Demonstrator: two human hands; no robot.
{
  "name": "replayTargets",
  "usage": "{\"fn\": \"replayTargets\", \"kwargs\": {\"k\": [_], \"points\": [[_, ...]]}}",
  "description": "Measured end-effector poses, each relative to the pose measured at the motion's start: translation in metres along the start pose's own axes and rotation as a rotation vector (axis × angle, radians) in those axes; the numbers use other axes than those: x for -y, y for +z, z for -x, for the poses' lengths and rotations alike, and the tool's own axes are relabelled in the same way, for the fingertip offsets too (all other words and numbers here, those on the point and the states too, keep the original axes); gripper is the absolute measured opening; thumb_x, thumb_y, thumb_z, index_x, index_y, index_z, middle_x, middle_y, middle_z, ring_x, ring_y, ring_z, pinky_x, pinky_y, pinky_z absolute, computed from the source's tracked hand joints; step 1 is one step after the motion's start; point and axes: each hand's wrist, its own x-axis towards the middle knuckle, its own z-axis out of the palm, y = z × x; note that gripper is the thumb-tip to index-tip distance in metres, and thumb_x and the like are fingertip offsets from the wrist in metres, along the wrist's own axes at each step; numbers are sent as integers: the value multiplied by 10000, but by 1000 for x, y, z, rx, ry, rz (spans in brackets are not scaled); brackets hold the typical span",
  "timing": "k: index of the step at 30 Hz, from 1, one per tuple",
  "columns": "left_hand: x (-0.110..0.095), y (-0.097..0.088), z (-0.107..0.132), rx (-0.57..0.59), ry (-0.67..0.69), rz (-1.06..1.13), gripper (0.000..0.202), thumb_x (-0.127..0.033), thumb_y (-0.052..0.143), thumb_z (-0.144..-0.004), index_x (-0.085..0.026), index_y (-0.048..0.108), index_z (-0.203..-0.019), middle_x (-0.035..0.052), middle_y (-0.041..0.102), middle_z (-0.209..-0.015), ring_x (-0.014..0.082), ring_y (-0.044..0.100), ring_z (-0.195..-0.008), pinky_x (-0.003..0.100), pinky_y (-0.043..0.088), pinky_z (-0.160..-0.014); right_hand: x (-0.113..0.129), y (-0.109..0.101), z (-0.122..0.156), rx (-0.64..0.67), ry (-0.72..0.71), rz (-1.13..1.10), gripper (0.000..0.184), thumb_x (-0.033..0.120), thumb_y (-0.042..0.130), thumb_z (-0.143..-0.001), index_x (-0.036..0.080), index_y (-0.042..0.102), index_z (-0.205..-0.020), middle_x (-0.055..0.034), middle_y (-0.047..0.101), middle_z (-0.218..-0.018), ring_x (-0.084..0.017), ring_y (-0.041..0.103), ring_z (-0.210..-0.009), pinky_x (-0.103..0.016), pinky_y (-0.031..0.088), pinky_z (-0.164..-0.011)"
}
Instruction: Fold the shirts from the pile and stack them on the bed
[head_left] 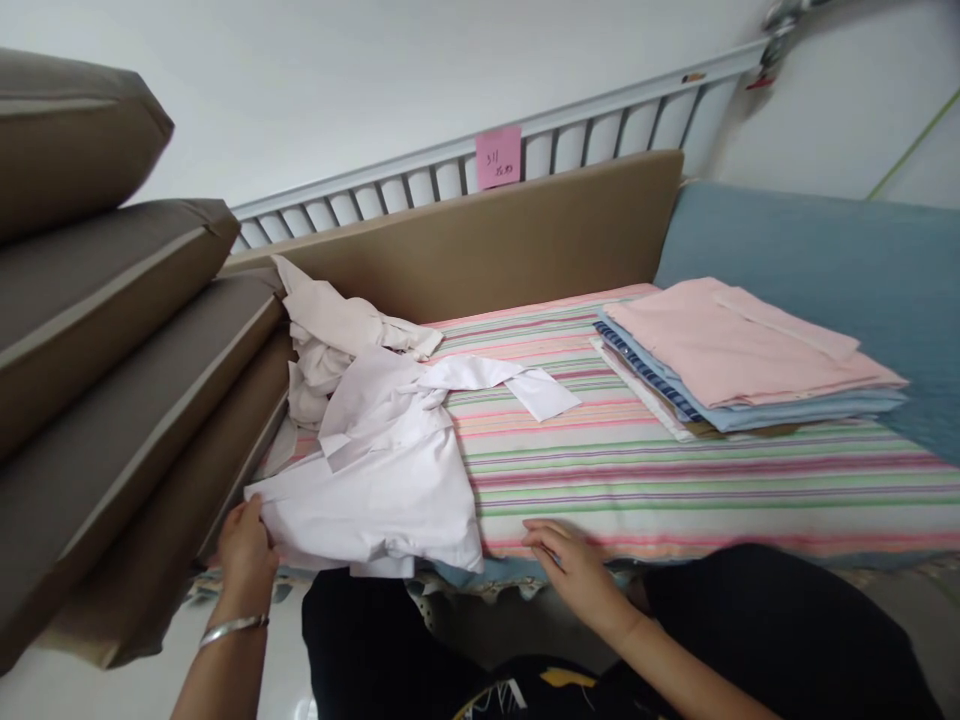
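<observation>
My left hand [246, 540] pinches the lower left corner of a white shirt [390, 490], which lies loosely spread on the striped sheet [570, 490]. One sleeve of the shirt reaches out to the right. My right hand [559, 558] holds nothing; its fingers are loosely stretched over the front edge of the sheet, right of the shirt and apart from it. Behind the shirt sits a crumpled heap of off-white cloth [322, 325]. To the right is a stack of folded clothes [750, 350], pink on top, with blue, checked and white layers beneath.
Thick brown cushions [97, 420] are piled at the left, close to my left hand. A brown padded board [525, 240] stands along the back, before a white radiator [360, 205] bearing a pink note [499, 158]. Blue fabric [810, 240] covers the right side.
</observation>
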Motion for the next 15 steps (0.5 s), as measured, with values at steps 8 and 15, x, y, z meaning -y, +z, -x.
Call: {"fn": "replayTargets", "kwargs": {"k": [8,15], "points": [[29,3,63,497,-329,171,245,-304,621,-751,-181,631,-962,76,677,-964,197,629,-884,345,492,-843,4,12,-2,40,-14,58,233,250,453,-819,220,656,-931,-93,610,-1138,-226,544,-1083,-407,427,-936],[25,3,72,399,-119,-121,386,-450,658,-682,-136,666,-906,101,690,-953,253,608,-967,372,451,-897,11,18,-1,148,-25,89,277,234,463,-809,242,655,-1009,-83,572,-1222,-226,501,-1156,-414,396,-986]]}}
